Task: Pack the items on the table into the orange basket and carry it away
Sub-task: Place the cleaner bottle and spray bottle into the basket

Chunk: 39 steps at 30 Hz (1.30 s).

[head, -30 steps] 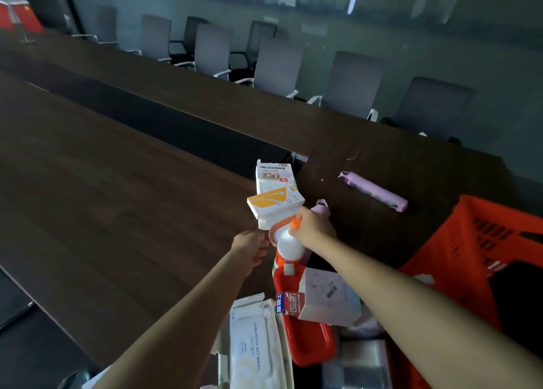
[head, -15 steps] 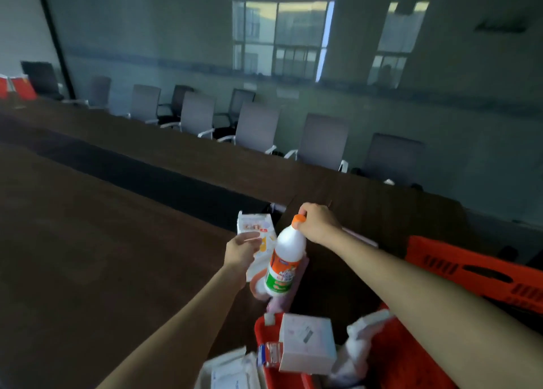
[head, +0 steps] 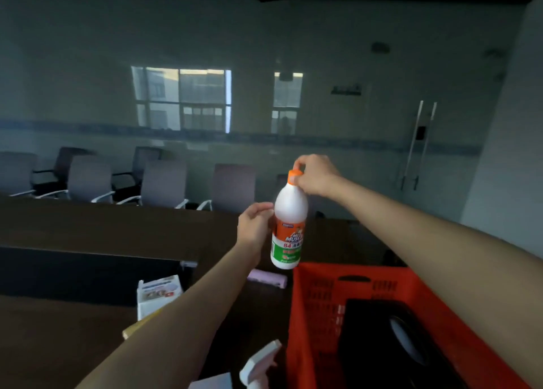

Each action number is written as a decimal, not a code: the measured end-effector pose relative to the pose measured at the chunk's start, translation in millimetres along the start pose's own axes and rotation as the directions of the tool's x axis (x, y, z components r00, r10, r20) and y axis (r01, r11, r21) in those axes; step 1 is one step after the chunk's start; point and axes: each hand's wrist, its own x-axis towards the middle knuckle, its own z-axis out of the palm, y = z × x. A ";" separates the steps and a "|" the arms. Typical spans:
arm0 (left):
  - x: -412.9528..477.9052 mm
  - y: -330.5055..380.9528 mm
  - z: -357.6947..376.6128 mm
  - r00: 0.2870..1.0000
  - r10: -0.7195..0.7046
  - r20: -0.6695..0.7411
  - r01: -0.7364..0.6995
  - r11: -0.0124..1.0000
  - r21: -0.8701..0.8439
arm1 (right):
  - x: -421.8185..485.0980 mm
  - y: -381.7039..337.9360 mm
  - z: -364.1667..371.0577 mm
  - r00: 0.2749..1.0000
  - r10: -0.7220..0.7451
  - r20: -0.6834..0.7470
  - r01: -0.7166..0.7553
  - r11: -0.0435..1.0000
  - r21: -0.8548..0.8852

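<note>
A white cleaner bottle point(head: 289, 221) with an orange cap hangs upright in the air, just above the far left corner of the orange basket point(head: 305, 315). My right hand point(head: 314, 175) pinches its cap from above. My left hand point(head: 254, 227) touches the bottle's left side with loosely bent fingers. A dark object point(head: 390, 344) lies inside the basket. On the dark table a white box point(head: 157, 296) stands behind my left forearm, and a pink case point(head: 267, 278) lies left of the basket.
A white spray nozzle point(head: 258, 362) sticks up at the bottom, left of the basket. Grey chairs point(head: 163, 183) line the far side of the long dark table point(head: 88, 227). A glass wall with door handles point(head: 420, 142) stands behind.
My right hand has lifted the bottle by its cap and carried it right, over the basket corner. My left hand let go of the white box and came to the bottle. The view tilted up.
</note>
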 end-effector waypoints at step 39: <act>-157.5 -291.2 218.4 0.310 -0.899 0.310 0.724 0.434 0.536 | -282.9 305.2 30.3 0.709 0.637 0.303 -0.518 0.761 -0.390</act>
